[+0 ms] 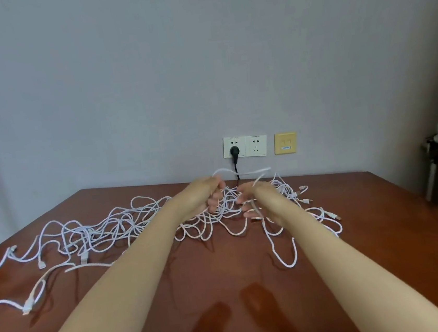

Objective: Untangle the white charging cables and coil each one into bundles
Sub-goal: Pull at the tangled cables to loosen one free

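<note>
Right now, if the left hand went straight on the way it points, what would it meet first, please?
Probably the bunched white cables just ahead of the left hand, which it grips; past them the black cord by the wall. Depth is unclear, so this is a guess.

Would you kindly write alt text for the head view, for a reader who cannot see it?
The left hand and right hand each grip strands of the tangled white charging cables sprawled across a brown table, near wall sockets.

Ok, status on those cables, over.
Left hand grips strands, right hand pinches one. White cables all one tangle on table, none coiled. Black cord hangs behind pile.
</note>
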### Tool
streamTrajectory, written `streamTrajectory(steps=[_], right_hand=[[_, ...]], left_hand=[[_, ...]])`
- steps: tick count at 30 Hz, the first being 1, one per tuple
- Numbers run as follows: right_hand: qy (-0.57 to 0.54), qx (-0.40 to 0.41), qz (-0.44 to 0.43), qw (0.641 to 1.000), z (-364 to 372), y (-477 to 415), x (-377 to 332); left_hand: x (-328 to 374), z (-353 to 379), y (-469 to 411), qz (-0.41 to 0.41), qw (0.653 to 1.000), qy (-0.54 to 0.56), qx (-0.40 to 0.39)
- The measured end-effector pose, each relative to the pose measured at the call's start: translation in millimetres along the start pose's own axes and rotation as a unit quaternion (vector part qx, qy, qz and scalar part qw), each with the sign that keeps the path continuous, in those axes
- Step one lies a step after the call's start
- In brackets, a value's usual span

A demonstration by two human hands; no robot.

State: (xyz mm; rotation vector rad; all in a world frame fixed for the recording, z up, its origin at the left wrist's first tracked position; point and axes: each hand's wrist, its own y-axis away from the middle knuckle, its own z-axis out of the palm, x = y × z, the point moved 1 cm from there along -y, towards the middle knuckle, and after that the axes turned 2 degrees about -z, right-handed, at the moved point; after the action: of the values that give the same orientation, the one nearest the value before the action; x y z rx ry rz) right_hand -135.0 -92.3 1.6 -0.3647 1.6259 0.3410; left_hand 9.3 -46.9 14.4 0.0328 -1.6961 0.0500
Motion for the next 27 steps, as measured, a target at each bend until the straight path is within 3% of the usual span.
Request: streamTrajectory(steps=[5, 9, 15, 21, 24, 27], right_hand=[[0.073, -0.171, -0.005, 0.983, 17.0, 9.2, 8.1], [0.023, -0.215, -0.042, 0.975, 29.4, 9.6, 7.7], [-0.039, -0.212, -0.035, 0.976, 32.4, 7.6, 6.5], [0.002, -0.197, -0.029, 0.980, 16.9, 10.7, 8.8], [-0.047, -0.149, -0.033, 0.987, 12.4, 2.7, 11.0], [-0.132, -0.141, -0.016, 0.981, 6.2, -3.8, 9.5]], left_hand=[[34.5, 29.1, -6.7, 0.047, 0.986, 0.159, -0.023], [48.7, 47.5, -6.8, 0.074, 0.977, 0.196, -0.029], [44.3, 40.9, -10.2, 0.092, 0.987, 0.127, -0.021], [28.1, 20.5, -8.9, 0.072, 0.997, -0.034, 0.004], [16.3, 16.0, -8.8, 0.054, 0.994, -0.091, 0.034], [-2.2, 14.1, -8.6, 0.044, 0.985, -0.165, -0.017]])
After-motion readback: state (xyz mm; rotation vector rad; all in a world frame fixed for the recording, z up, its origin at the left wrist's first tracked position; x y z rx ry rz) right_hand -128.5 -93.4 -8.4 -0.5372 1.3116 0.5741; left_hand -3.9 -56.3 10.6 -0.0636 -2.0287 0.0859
